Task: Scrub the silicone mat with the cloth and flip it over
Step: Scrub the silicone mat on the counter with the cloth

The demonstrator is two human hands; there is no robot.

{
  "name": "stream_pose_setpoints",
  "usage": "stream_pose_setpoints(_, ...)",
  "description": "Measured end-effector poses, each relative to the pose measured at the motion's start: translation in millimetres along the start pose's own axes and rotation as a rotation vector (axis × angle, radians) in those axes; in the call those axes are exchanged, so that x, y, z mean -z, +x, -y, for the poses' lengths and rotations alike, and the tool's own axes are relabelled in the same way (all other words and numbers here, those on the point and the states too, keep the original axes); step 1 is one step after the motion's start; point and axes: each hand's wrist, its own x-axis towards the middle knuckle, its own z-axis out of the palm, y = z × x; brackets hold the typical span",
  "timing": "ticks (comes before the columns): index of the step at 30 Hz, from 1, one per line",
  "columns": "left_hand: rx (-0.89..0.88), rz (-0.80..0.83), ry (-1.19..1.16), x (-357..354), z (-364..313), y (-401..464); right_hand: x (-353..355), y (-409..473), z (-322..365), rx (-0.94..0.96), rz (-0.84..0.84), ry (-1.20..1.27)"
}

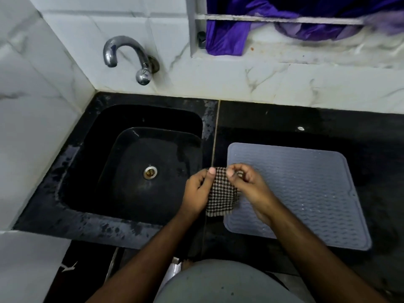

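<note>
A grey ridged silicone mat lies flat on the black counter, right of the sink. A small black-and-white checked cloth hangs above the mat's left edge, held up between both hands. My left hand pinches its upper left corner with the thumb on top. My right hand pinches the upper right corner, its wrist over the mat's near-left part. The cloth's lower end dangles free.
A black sink with a metal drain sits to the left, under a chrome wall tap. The wet black counter runs to the tiled wall. Purple fabric hangs at a window ledge behind.
</note>
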Motion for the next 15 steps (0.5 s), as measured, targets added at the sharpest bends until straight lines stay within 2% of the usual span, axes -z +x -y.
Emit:
stream_pose_setpoints(2,0.128,-0.034,-0.156,-28,-17,9,4,-8,-7,-0.069,-0.039,0.259)
stream_pose_setpoints(3,0.179,-0.069,-0.119,-38,-20,11,3,-13,-11,-0.128,-0.048,0.358)
stream_pose_setpoints(5,0.143,-0.118,0.199,-51,-23,15,6,-19,-16,-0.188,-0.082,0.492)
stream_pose_setpoints(6,0.090,-0.129,0.350,-55,-22,15,9,-19,-18,-0.165,-0.098,0.451)
stream_pose_setpoints(8,-0.003,-0.130,0.498,-60,-24,17,23,-12,-29,-0.065,-0.197,0.122)
stream_pose_setpoints(10,-0.028,-0.124,0.617,-65,-21,27,45,-2,-40,-0.086,-0.328,-0.201)
stream_pose_setpoints(11,-0.011,-0.104,0.669,-66,-17,34,55,1,-45,-0.143,-0.376,-0.266)
stream_pose_setpoints(13,0.032,-0.060,0.716,-65,-8,49,74,4,-51,-0.220,-0.448,-0.240)
stream_pose_setpoints(15,0.009,0.004,0.838,-62,1,63,90,11,-47,-0.190,-0.489,-0.190)
